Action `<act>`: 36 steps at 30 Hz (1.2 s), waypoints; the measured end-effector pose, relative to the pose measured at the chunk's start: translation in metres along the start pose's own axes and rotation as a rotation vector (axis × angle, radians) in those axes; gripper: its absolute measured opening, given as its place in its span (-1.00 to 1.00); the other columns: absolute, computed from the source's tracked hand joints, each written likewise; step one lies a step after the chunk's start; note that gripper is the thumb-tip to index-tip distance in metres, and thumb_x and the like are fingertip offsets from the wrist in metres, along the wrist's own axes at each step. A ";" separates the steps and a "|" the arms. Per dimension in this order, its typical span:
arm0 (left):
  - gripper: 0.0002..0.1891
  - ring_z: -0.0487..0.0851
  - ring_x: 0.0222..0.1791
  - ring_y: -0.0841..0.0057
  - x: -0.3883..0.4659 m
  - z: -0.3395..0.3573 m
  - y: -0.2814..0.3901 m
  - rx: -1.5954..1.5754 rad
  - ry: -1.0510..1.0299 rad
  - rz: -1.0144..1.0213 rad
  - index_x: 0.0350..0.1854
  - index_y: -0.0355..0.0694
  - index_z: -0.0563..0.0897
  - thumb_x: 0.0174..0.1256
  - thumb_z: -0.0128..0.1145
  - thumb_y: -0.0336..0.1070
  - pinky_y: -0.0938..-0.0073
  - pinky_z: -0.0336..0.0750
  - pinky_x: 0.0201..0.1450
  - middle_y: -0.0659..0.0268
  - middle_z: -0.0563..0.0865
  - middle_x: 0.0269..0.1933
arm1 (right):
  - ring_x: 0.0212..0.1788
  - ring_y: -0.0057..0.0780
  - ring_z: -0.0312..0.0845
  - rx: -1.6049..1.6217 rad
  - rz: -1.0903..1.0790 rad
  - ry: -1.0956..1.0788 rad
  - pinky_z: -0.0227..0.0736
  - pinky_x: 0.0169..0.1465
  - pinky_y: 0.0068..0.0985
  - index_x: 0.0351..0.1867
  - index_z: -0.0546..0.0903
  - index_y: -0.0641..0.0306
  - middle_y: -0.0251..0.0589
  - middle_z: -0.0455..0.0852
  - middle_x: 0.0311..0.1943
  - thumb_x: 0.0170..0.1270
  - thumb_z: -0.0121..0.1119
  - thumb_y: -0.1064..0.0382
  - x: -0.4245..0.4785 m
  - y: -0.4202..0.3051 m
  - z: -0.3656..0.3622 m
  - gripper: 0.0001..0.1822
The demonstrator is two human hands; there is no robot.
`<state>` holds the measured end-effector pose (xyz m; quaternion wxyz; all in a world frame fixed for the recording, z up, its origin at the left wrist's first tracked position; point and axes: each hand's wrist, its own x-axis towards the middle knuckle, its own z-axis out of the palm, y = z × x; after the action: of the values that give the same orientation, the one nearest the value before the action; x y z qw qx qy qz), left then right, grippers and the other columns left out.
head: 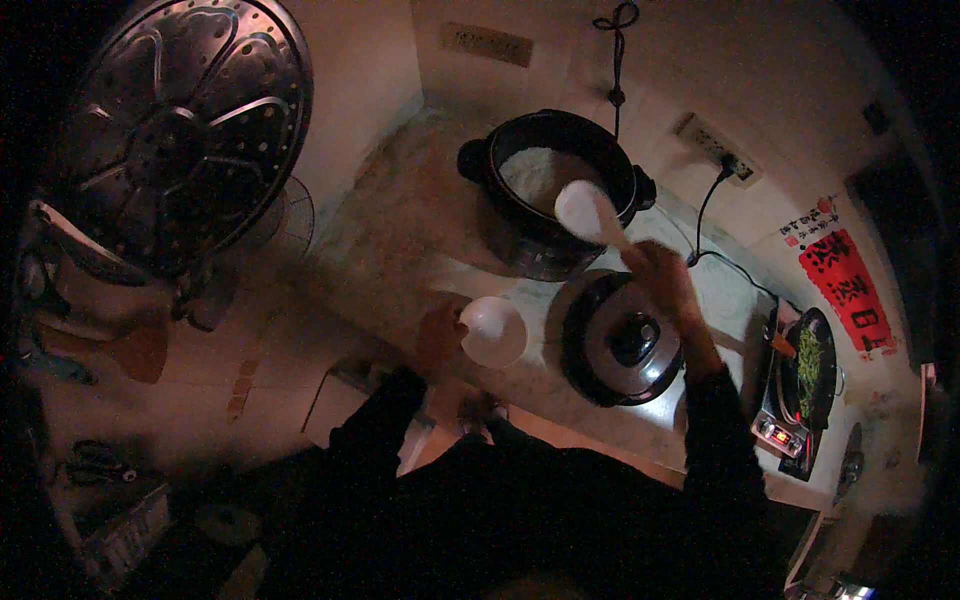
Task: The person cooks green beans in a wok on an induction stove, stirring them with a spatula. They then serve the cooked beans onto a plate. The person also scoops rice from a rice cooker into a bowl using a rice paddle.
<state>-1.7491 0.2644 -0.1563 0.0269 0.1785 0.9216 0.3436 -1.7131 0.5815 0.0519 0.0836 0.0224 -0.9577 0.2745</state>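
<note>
In my right hand [664,274] is a rice paddle [616,234]. Its pale, rounded head [581,208] is over the near right rim of a black two-handled pot [540,251]. White cooked rice [529,171] lies inside the pot, mostly on the left side. My left hand [441,334] grips the left edge of a white bowl [495,334], which is on or just above the counter in front of the pot. I cannot tell whether rice sits on the paddle. Below my right forearm lies a round lid with a dark rim and black knob [634,341].
At right, a black pan [825,375] of green vegetables [810,367] stands by a lit control panel [780,435]. A power cord [701,217] runs from the wall socket strip [716,150]. A large perforated metal disc [180,142] and hanging utensils [142,349] occupy the left.
</note>
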 end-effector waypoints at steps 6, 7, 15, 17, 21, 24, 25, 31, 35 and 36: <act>-0.59 0.60 -0.37 0.27 -0.012 0.007 -0.020 -1.128 -0.361 -0.512 -0.01 -0.34 0.37 0.04 0.04 -0.37 0.32 0.53 -0.37 0.09 0.54 -0.23 | -0.40 -0.23 0.56 -0.761 -0.037 0.042 0.42 -0.37 -0.32 -0.45 0.50 0.30 -0.11 0.62 -0.44 0.13 -0.01 0.16 0.104 0.020 0.001 -0.77; -0.58 0.60 -0.36 0.27 -0.006 -0.006 0.004 -1.097 -0.371 -0.605 0.00 -0.34 0.35 0.05 0.04 -0.36 0.34 0.53 -0.37 0.10 0.53 -0.20 | -0.40 -0.25 0.57 -0.857 -0.079 0.014 0.43 -0.36 -0.32 -0.45 0.50 0.28 -0.12 0.62 -0.44 0.12 -0.01 0.20 0.117 0.033 0.005 -0.81; -0.60 0.55 -0.29 0.36 -0.007 -0.036 0.041 -1.664 -0.257 -0.919 -0.03 -0.31 0.35 0.03 0.04 -0.33 0.44 0.51 -0.25 0.16 0.49 -0.17 | -0.40 -0.30 0.59 -1.115 -0.341 -0.268 0.46 -0.36 -0.37 -0.40 0.53 0.24 -0.13 0.61 -0.44 0.02 0.02 0.37 0.186 0.042 0.032 -0.90; -0.68 0.55 -0.29 0.35 0.006 -0.015 0.017 -1.904 -0.323 -0.647 -0.14 -0.30 0.40 0.03 0.06 -0.33 0.46 0.51 -0.22 0.18 0.49 -0.20 | -0.40 -0.29 0.59 -1.151 -0.327 -0.300 0.48 -0.35 -0.38 -0.39 0.55 0.24 -0.13 0.62 -0.44 0.03 0.01 0.35 0.197 0.050 0.036 -0.88; -0.85 0.54 -0.33 0.33 0.018 -0.021 0.037 -1.536 -0.016 -0.319 -0.35 -0.27 0.41 0.06 0.04 -0.36 0.44 0.49 -0.16 0.22 0.46 -0.28 | -0.38 -0.26 0.59 -0.986 -0.227 -0.367 0.49 -0.33 -0.38 -0.35 0.56 0.25 -0.10 0.62 -0.42 0.05 -0.02 0.31 0.195 0.029 0.032 -0.84; -0.91 0.52 -0.31 0.32 0.026 -0.058 0.074 -0.864 0.152 -0.326 -0.41 -0.25 0.39 0.11 -0.02 -0.37 0.32 0.48 -0.11 0.23 0.43 -0.30 | -0.36 -0.20 0.58 -1.133 -0.127 -0.596 0.50 -0.30 -0.34 -0.30 0.54 0.25 -0.07 0.62 -0.38 0.07 -0.05 0.27 0.205 0.000 0.020 -0.80; -0.92 0.51 -0.30 0.31 0.029 -0.058 0.074 -0.783 0.213 -0.307 -0.41 -0.24 0.38 0.12 -0.04 -0.37 0.28 0.48 -0.10 0.23 0.42 -0.29 | -0.37 -0.18 0.58 -1.117 -0.119 -0.629 0.50 -0.30 -0.33 -0.31 0.54 0.25 -0.07 0.62 -0.38 0.07 -0.05 0.27 0.209 -0.005 0.014 -0.80; -0.91 0.45 -0.17 0.31 0.074 -0.026 0.068 -2.089 0.399 -0.220 -0.36 -0.21 0.41 0.14 -0.07 -0.33 0.09 0.44 -0.09 0.23 0.43 -0.20 | -0.36 -0.09 0.56 -0.956 -0.141 -0.504 0.48 -0.27 -0.26 -0.35 0.55 0.25 -0.06 0.62 -0.39 0.10 -0.07 0.18 0.225 0.085 0.011 -0.77; -0.81 0.43 -0.12 0.27 0.099 -0.049 0.090 -2.082 0.248 -0.430 -0.26 -0.20 0.39 0.12 -0.12 -0.26 0.03 0.36 -0.05 0.23 0.44 -0.14 | -0.34 -0.11 0.56 -0.999 -0.134 -0.624 0.47 -0.27 -0.26 -0.34 0.54 0.25 -0.02 0.61 -0.38 0.10 -0.08 0.10 0.226 0.070 0.015 -0.72; -0.78 0.43 -0.11 0.25 0.102 -0.051 0.095 -1.968 0.258 -0.417 -0.23 -0.20 0.39 0.11 -0.14 -0.24 0.02 0.34 -0.04 0.22 0.44 -0.12 | -0.33 -0.12 0.56 -1.021 -0.168 -0.687 0.47 -0.27 -0.25 -0.32 0.53 0.24 -0.01 0.60 -0.38 0.10 -0.07 0.08 0.226 0.068 0.014 -0.71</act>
<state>-1.8240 0.3347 -0.0491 0.1217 -0.1260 0.2379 0.9554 -1.9437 0.6323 0.0432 -0.2080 0.1422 -0.9352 -0.2488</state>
